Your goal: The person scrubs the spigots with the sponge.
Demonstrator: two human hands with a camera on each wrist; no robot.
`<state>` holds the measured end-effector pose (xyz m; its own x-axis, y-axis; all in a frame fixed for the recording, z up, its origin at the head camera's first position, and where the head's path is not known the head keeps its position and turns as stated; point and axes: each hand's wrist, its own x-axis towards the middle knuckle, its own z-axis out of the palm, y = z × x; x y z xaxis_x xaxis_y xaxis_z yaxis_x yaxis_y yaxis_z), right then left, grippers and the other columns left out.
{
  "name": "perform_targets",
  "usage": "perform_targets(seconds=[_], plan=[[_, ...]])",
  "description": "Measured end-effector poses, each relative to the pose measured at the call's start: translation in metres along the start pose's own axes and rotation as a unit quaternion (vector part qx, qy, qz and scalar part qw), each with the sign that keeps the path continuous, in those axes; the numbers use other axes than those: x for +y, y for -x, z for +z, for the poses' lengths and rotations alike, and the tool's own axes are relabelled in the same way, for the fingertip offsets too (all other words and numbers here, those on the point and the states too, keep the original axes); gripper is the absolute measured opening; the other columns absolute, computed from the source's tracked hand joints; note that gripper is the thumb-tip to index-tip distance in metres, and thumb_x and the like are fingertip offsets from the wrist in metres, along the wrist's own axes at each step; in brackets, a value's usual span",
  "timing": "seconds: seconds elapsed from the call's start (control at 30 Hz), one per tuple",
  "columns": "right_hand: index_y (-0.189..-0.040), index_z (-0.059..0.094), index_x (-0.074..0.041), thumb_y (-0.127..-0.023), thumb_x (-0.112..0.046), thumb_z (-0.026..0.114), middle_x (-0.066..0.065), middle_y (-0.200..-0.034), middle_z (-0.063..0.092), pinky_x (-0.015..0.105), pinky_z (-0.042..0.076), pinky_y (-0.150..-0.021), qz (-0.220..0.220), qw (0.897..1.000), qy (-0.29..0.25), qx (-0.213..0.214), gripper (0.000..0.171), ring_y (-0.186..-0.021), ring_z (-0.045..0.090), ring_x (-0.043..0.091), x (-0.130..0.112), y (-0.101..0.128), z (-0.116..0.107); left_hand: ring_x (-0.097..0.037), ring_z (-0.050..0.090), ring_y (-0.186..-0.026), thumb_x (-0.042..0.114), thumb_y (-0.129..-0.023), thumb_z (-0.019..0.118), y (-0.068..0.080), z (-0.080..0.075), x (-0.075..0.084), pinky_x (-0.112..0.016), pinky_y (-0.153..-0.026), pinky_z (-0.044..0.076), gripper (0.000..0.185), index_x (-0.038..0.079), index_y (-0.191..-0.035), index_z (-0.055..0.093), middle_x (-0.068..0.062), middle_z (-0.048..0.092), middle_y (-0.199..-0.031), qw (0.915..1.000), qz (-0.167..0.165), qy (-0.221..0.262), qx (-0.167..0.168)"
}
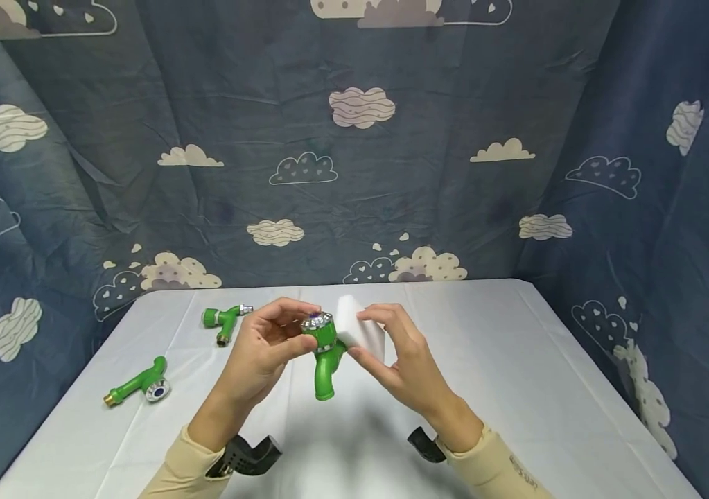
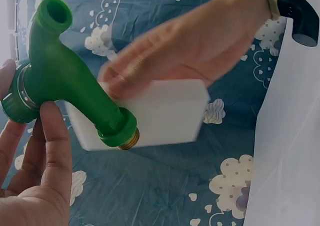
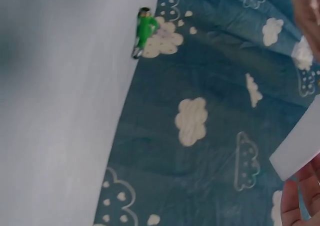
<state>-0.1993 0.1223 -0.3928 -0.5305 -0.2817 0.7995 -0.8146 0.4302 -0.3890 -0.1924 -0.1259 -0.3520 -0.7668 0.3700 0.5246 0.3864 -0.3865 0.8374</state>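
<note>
My left hand (image 1: 269, 346) grips a green faucet (image 1: 325, 374) by its ribbed, silver-topped knob, with the spout hanging down in the head view. The left wrist view shows the faucet's open spout mouth and a brass threaded end. In my right hand (image 1: 407, 353) a white block, like a sponge (image 1: 360, 329), is pinched between thumb and fingers. The sponge stands right beside the faucet's far side and overlaps it in the left wrist view. Both hands are raised over the white table.
Two more green faucets lie on the left of the white table (image 1: 485, 388): one with a silver tip (image 1: 224, 322) farther back, another with a round silver knob (image 1: 142, 384) nearer. A dark blue cloud-print curtain (image 1: 391, 187) hangs behind and along both sides.
</note>
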Motion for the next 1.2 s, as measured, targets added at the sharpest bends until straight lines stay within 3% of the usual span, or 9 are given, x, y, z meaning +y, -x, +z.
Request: perform_targets(seconds=[0.2,0.33,0.47,0.57,0.7,0.8,1.0,1.2], plan=[[-0.133,0.062,-0.011,-0.092,-0.018,0.085,0.011,-0.126,0.066,0.038,0.062,-0.077,0.044,0.998,0.043,-0.009,0.048,-0.107,0.065,0.023,0.019,0.003,0.0,-0.007,0.071,-0.098,0.002,-0.099,0.075,0.0,-0.004,0.006,-0.021,-0.087,0.063,0.026,0.012,-0.123,0.072,0.002,0.073,-0.117,0.9984,0.023,0.05,-0.009],[-0.132,0.063,-0.01,-0.091,-0.014,0.084,0.01,-0.124,0.067,0.035,0.059,-0.082,0.066,0.997,0.027,0.019,0.045,-0.105,0.065,0.022,0.022,0.004,-0.003,-0.009,0.072,-0.098,-0.009,-0.098,0.068,0.0,-0.004,0.006,-0.024,-0.089,0.065,0.028,0.011,-0.117,0.066,-0.002,0.069,-0.118,0.9972,0.021,0.068,0.024],[-0.129,0.064,-0.009,-0.09,-0.01,0.081,0.009,-0.123,0.068,0.031,0.053,-0.086,0.057,0.996,-0.005,0.07,0.043,-0.106,0.064,0.021,0.015,0.001,-0.004,-0.009,0.071,-0.095,-0.016,-0.092,0.069,-0.003,0.0,0.003,-0.024,-0.087,0.065,0.035,0.012,-0.111,0.064,-0.003,0.066,-0.116,0.995,-0.01,0.009,0.099],[-0.128,0.064,-0.007,-0.094,-0.019,0.079,0.011,-0.124,0.068,0.03,0.053,-0.085,0.014,0.997,-0.022,0.076,0.039,-0.107,0.065,0.022,0.006,0.0,-0.003,-0.009,0.069,-0.095,-0.015,-0.088,0.076,-0.005,0.004,0.001,-0.021,-0.084,0.063,0.039,0.014,-0.111,0.066,-0.001,0.066,-0.116,0.9902,-0.032,-0.048,0.127],[-0.129,0.061,-0.006,-0.105,-0.041,0.07,0.011,-0.127,0.066,0.033,0.056,-0.085,-0.03,0.998,-0.038,0.036,0.043,-0.111,0.065,0.023,-0.003,0.001,0.004,-0.011,0.069,-0.099,-0.013,-0.087,0.08,-0.004,0.006,-0.001,-0.023,-0.085,0.064,0.039,0.014,-0.113,0.068,-0.001,0.067,-0.117,0.9914,-0.031,-0.071,0.106],[-0.13,0.059,-0.007,-0.108,-0.047,0.063,0.01,-0.128,0.066,0.033,0.055,-0.086,-0.029,0.999,-0.041,0.014,0.046,-0.111,0.066,0.023,0.0,0.004,0.01,-0.011,0.07,-0.101,-0.012,-0.086,0.081,-0.002,0.006,-0.002,-0.025,-0.088,0.065,0.04,0.013,-0.114,0.069,-0.001,0.067,-0.118,0.9936,-0.021,-0.077,0.08],[-0.132,0.059,-0.01,-0.101,-0.029,0.077,0.009,-0.127,0.066,0.033,0.056,-0.085,0.02,1.0,-0.009,0.011,0.041,-0.106,0.066,0.021,0.019,0.01,0.013,-0.011,0.071,-0.1,-0.01,-0.088,0.08,0.002,0.002,-0.002,-0.024,-0.087,0.065,0.037,0.014,-0.114,0.069,-0.001,0.07,-0.116,0.9973,-0.001,-0.064,0.037],[-0.131,0.062,-0.011,-0.093,-0.019,0.084,0.008,-0.125,0.066,0.039,0.06,-0.087,0.072,0.997,0.024,-0.004,0.045,-0.11,0.065,0.021,0.031,0.012,0.01,-0.009,0.071,-0.1,-0.006,-0.095,0.075,0.001,0.001,0.0,-0.02,-0.085,0.063,0.033,0.013,-0.121,0.068,0.001,0.069,-0.121,0.9989,0.045,0.009,-0.013]])
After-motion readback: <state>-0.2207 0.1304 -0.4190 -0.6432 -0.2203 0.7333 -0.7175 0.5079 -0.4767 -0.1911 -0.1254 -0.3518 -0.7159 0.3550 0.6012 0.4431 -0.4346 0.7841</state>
